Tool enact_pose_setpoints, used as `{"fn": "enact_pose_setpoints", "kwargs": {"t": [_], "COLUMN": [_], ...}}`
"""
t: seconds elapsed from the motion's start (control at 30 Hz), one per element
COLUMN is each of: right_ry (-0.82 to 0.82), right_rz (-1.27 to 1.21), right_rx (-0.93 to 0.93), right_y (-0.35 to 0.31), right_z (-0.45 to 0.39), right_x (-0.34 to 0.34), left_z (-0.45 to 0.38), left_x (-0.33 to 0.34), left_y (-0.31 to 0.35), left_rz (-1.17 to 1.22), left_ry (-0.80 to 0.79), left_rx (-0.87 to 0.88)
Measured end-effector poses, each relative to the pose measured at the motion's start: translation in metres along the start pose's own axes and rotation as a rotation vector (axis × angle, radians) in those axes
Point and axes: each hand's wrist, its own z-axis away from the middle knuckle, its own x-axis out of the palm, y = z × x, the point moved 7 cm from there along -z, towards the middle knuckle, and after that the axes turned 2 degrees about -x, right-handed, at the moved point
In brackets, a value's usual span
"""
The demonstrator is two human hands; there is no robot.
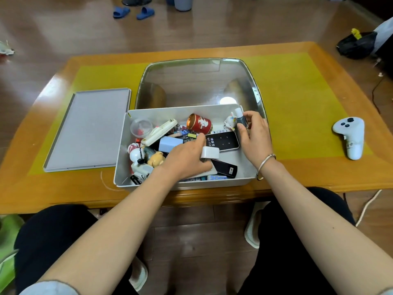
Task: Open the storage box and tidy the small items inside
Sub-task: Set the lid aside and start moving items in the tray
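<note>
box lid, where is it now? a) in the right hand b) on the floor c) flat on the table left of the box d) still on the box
c: the grey lid lies flat on the table, just left of the open storage box.

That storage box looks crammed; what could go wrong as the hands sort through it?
The right hand pinches a small dark bottle upright near the box's far right corner; a slip might drop it onto the black remote. The left hand reaches across piled items, so it could knock over the red tin or the figurines. The box also sits close to the table's near edge.
</note>
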Motion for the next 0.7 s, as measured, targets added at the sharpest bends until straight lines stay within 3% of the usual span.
{"fn": "enact_pose_setpoints", "kwargs": {"t": [0.3,0.43,0.53,0.7], "right_ry": [-0.006,-0.012,-0.005,0.037], "right_rz": [0.006,0.001,-0.012,-0.039], "right_rx": [0.004,0.021,0.043,0.033], "right_y": [0.001,0.002,0.004,0.004], "right_z": [0.000,0.000,0.000,0.000], "right_x": [0.001,0.002,0.002,-0.001], "left_z": [0.038,0.043,0.037,-0.004], "left_x": [-0.044,-0.036,-0.034,-0.028], "left_y": [-0.039,-0.044,-0.036,0.012], "left_rz": [-0.011,-0.231,-0.268,-0.185], "left_ry": [0.327,0.178,0.115,0.124], "left_rx": [-0.268,-0.298,-0.267,-0.033]}}
